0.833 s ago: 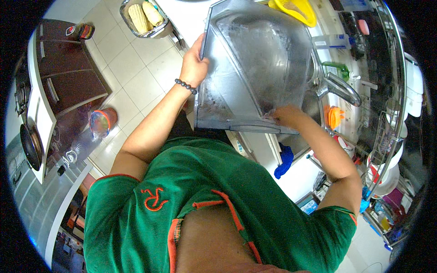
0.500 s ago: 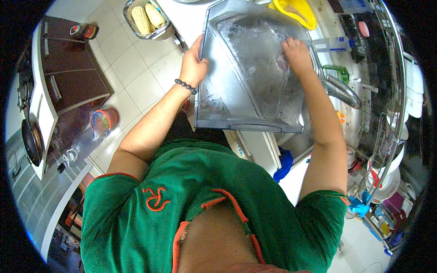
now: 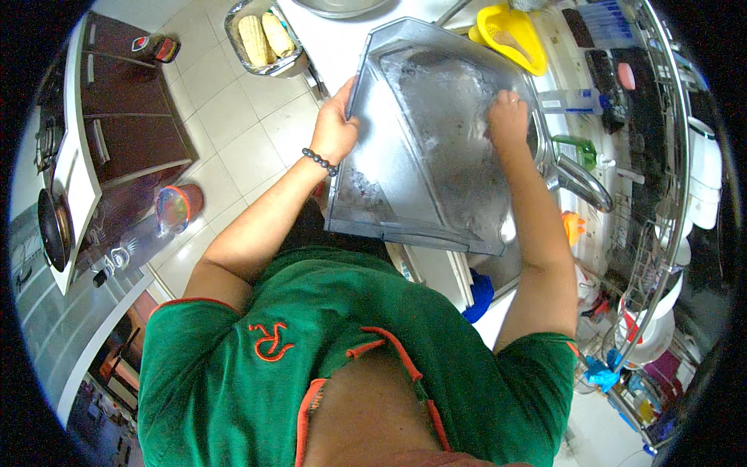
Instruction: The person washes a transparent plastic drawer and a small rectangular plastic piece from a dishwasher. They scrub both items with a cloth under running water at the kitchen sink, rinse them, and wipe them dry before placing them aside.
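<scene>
A large grey see-through tray (image 3: 443, 140) with raised sides, like a fridge drawer, is tilted over the sink area in front of me. Smudges and whitish marks cover its inner face. My left hand (image 3: 335, 131) grips its left side, thumb inside and fingers behind the wall. Inside the tray at the right, my right hand (image 3: 509, 117) is closed with curled fingers against the surface. Whatever it holds, if anything, is hidden under the palm. Just right of that forearm curves a metal faucet (image 3: 585, 185).
Beyond the tray lies a yellow strainer (image 3: 510, 35). At the far left, a lined bin (image 3: 292, 66) holds ears of corn (image 3: 254, 40). A green bottle (image 3: 577, 149) and a dish rack (image 3: 657, 241) line the right side. A blue cloth (image 3: 481, 296) hangs by the counter edge.
My right hand has slid nearer to me along the tray's inner face, its fingers curling more. The tray's near edge has dropped slightly toward me. My left hand keeps its grip.
</scene>
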Demonstrator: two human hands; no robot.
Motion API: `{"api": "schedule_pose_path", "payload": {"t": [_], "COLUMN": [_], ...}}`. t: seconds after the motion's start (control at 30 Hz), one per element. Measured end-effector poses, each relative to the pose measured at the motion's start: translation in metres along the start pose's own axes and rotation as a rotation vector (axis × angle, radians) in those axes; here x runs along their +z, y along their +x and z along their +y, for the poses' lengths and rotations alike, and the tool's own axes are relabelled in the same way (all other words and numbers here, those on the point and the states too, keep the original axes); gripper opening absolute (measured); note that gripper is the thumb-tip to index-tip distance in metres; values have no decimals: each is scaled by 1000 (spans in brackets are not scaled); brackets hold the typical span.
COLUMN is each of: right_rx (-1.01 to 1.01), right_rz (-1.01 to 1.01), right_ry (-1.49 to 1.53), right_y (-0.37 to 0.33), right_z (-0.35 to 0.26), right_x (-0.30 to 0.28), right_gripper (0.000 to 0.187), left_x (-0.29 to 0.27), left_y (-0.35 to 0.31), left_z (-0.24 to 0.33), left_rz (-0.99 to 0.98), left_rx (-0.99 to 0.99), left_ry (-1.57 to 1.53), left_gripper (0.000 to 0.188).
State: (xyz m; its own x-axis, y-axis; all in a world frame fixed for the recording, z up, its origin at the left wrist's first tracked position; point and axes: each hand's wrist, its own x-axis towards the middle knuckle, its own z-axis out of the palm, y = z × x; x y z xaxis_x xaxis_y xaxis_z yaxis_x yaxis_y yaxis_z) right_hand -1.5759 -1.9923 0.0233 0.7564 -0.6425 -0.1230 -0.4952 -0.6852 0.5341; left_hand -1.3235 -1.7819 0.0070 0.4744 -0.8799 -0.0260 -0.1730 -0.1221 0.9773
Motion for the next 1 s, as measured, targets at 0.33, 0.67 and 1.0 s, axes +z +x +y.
{"api": "schedule_pose_path", "payload": {"t": [0.33,0.67,1.0], "right_rx": [1072,-304,-91], "right_rz": [559,275,101], "right_ry": [1097,978,786], "right_y": [106,25,-14], "right_z": [-91,-122,-118], "right_x": [-11,-47,-46], "right_gripper": [29,35,59], "left_x": [-2,-1,-6], "left_y": [0,1,1], "left_z": [4,0,7], "left_rz": [19,48,-16], "left_rx": [39,17,5], "left_ry": [40,-111,61], "left_gripper": [65,67,67]}}
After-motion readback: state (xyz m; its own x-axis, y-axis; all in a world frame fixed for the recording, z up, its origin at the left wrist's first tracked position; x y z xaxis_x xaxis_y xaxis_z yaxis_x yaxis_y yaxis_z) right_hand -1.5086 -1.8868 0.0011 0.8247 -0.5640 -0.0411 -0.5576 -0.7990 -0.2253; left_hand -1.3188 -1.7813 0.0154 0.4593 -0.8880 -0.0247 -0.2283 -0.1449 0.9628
